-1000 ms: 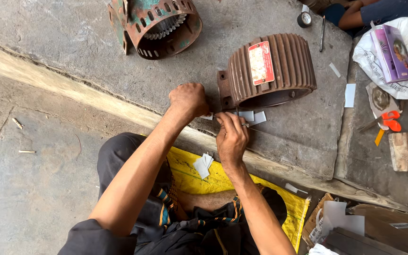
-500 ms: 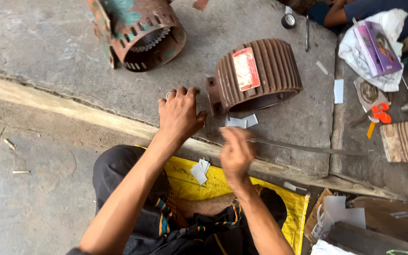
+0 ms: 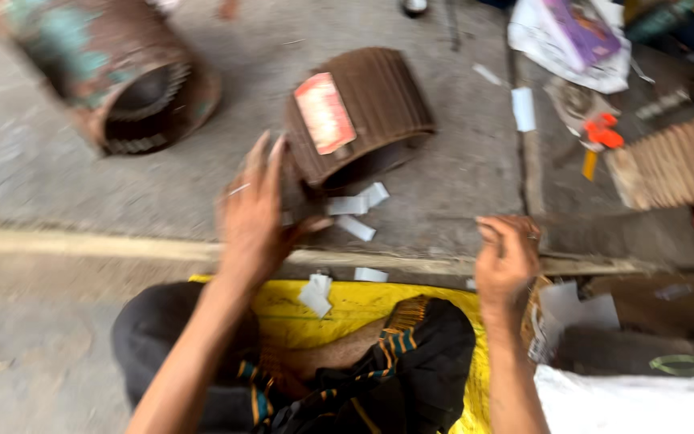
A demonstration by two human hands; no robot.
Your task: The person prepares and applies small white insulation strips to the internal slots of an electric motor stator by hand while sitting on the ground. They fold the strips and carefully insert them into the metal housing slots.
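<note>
My left hand (image 3: 255, 213) is spread with fingers apart, its palm against the near left side of a brown ribbed motor housing (image 3: 359, 112) that lies on the concrete slab and carries a red and white label. Small white paper strips (image 3: 357, 210) lie on the slab just right of that hand. My right hand (image 3: 506, 255) is off to the right at the slab's edge, fingers curled; motion blur hides whether it holds anything. I sit with my knees over a yellow sheet (image 3: 347, 309), where more white paper pieces (image 3: 315, 293) lie.
A second rusty, green-stained motor housing (image 3: 126, 80) lies at the upper left. At the upper right are a white bag with a purple box (image 3: 576, 40), an orange-handled tool (image 3: 600, 137) and a ribbed brown casing (image 3: 668, 165). Cardboard and white sheets (image 3: 596, 321) sit at the lower right.
The view has shifted and blurred. My right hand moved away from the paper strips to the right, to the slab's edge. My left hand stays by the ribbed housing.
</note>
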